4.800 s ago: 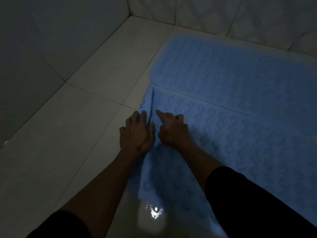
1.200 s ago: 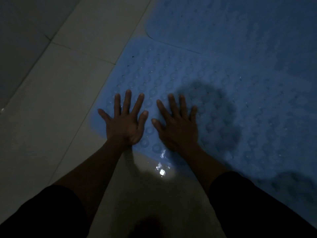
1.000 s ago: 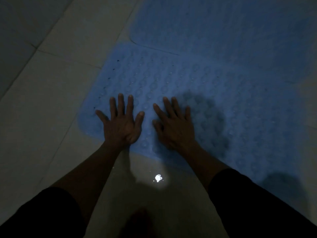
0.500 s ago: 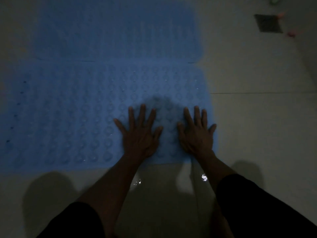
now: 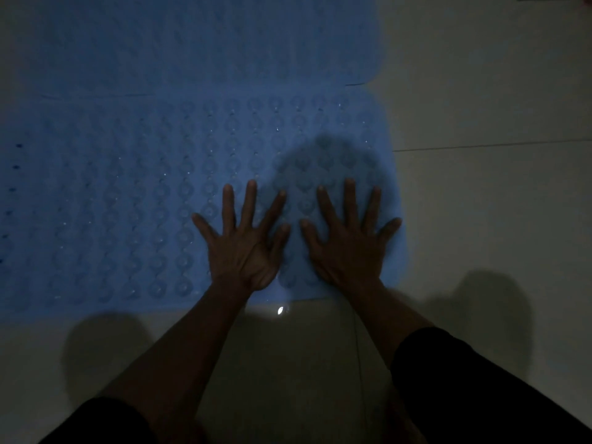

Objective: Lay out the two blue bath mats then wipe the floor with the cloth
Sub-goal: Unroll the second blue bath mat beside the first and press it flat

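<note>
Both hands [image 5: 246, 248] [image 5: 347, 248] slid rightward — fingers splayed, seemingly flat on near mat [image 5: 128, 203].

Dim, pale tiled floor [image 5: 480, 219]

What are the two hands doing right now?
Left hand: open, fingers spread flat on the near blue studded rubber bath mat.
Right hand: open, spread flat on the same mat, holding nothing.

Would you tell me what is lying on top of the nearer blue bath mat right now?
Both hands press flat on the nearer mat near its right end, fingers spread: left hand, right hand. Their shadow falls there too. The mat surface beneath the palms is covered.
</note>
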